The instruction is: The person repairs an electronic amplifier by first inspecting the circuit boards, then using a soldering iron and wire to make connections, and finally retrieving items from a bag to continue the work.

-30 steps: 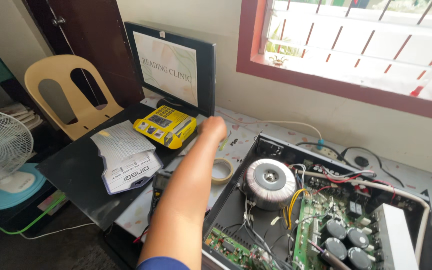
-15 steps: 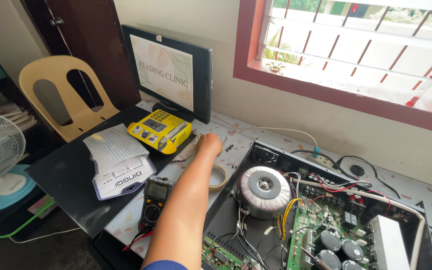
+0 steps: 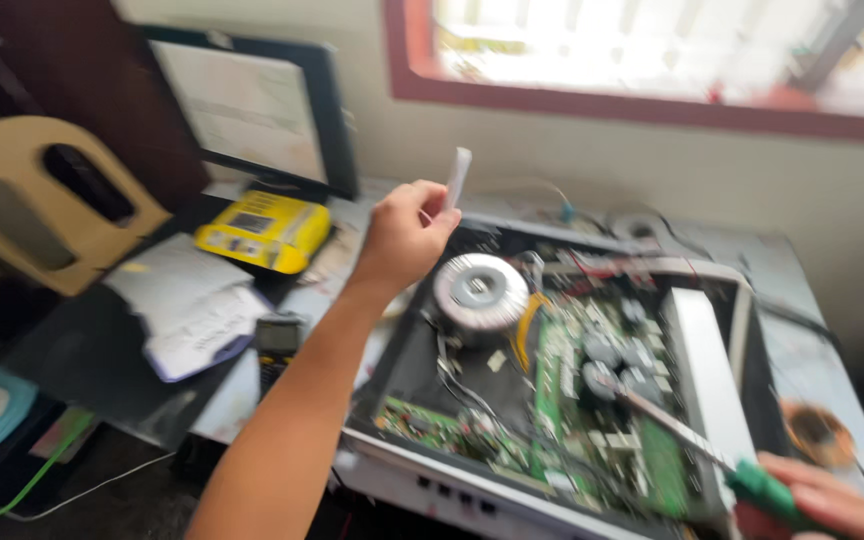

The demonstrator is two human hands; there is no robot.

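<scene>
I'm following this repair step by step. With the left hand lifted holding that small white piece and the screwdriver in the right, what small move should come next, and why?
Probably bring the left hand down toward the open chassis. It pinches a small white strip in the air above the ring-shaped transformer, while the right hand holds the green-handled screwdriver with its tip at the circuit board. The blur hides what the strip is.

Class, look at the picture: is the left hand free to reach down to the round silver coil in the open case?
Probably yes. The left hand hovers just beside the coil with nothing between them and the case lidless, but its fingers already pinch a small white strip.
</scene>
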